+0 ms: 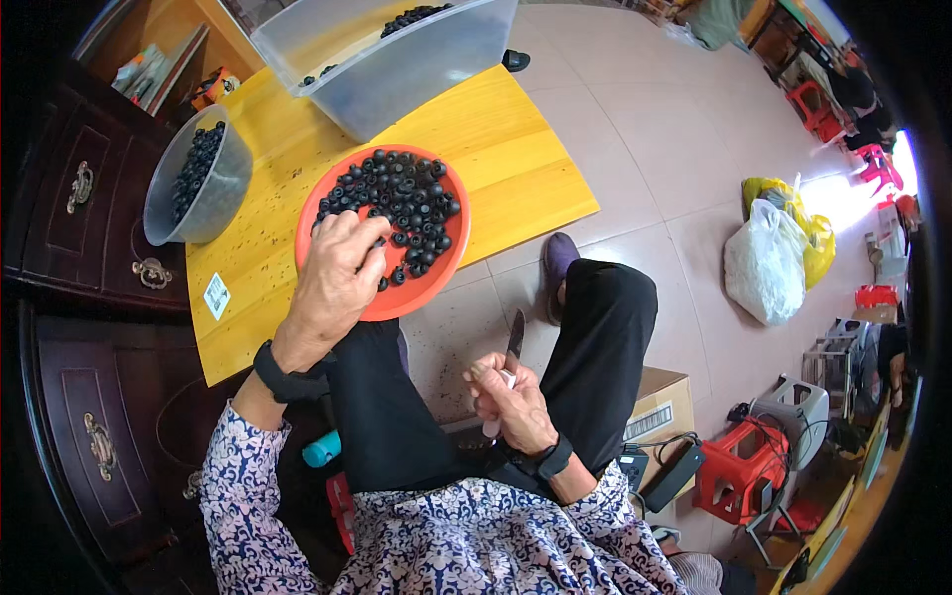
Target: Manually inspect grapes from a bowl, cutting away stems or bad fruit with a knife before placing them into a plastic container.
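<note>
An orange-red round plate (404, 297) at the yellow table's near edge holds a heap of small round black pieces (407, 188), some with a light spot or hole. My left hand (342, 263) reaches over the plate's left side, fingers curled and drawn together among the pieces; whatever the fingertips pinch is hidden. Between my knees, my right hand (514, 405) is closed around the pale handle of a small knife (516, 337). Its dark blade points up and away from me.
On the yellow table (526, 159) stand a clear round tub (223, 193) and a large clear bin (416, 84), both with black pieces inside. Dark crumbs dot the tabletop. Dark drawers (84, 426) are at left. Bags (769, 258), a red stool (744, 471) and a cardboard box (659, 412) are at right.
</note>
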`<state>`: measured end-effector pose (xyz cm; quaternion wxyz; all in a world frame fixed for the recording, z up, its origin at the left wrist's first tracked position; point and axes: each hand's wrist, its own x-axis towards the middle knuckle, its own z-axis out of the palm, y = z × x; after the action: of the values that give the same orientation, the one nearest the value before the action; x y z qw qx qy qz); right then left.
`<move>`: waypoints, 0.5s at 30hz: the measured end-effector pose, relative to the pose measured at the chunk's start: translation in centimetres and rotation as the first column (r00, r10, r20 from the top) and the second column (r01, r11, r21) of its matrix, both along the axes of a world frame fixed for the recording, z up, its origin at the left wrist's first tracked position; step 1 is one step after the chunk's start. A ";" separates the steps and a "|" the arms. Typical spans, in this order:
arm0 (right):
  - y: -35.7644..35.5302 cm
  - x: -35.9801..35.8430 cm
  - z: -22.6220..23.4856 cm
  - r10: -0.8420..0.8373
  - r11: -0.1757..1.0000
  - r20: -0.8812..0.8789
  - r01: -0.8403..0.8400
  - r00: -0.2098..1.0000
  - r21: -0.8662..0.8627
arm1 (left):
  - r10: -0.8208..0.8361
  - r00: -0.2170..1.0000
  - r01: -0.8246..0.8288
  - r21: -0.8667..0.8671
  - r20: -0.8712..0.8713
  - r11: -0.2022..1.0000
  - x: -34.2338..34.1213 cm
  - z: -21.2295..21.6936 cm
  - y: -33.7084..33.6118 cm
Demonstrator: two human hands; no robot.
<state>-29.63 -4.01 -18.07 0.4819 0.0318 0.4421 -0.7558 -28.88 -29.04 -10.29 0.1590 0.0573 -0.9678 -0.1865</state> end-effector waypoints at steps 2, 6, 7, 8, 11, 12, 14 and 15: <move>0.2 0.0 0.3 -0.012 1.000 -0.056 0.013 0.998 0.019 | 0.030 0.999 -0.023 0.192 -0.033 0.981 0.3 1.2 0.8; 0.0 0.3 2.6 0.003 0.997 -0.187 0.012 0.982 0.077 | 0.085 0.980 -0.199 0.868 0.180 0.456 3.2 3.4 4.3; -0.2 0.4 3.0 -0.025 0.999 -0.302 0.038 0.953 0.038 | 0.056 0.982 -0.188 0.919 0.180 0.348 4.0 2.9 5.3; -0.4 0.6 3.4 -0.054 0.998 -0.409 0.059 0.911 -0.002 | 0.029 0.983 -0.182 0.956 0.180 0.232 4.9 2.3 6.2; -1.2 1.1 4.5 -0.184 0.981 -0.393 0.147 0.901 -0.124 | -0.016 0.985 -0.169 0.970 0.175 0.173 6.3 0.6 8.2; -1.3 1.2 4.5 -0.238 0.969 -0.438 0.181 0.867 -0.169 | -0.009 0.985 -0.169 0.977 0.171 0.132 6.6 0.0 8.9; -1.4 1.3 3.7 -0.244 0.968 -0.475 0.180 0.845 -0.178 | 0.025 0.987 -0.164 0.981 0.162 0.108 7.0 -0.7 9.9; -1.4 1.2 3.3 -0.220 0.975 -0.549 0.163 0.806 -0.151 | 0.021 0.986 -0.165 0.981 0.164 0.105 7.2 -0.9 10.1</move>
<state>-28.39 -5.41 -14.75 0.2525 -0.1711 0.5220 -0.7966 -21.67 -18.94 -11.19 0.0388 0.2192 -0.5981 -0.7699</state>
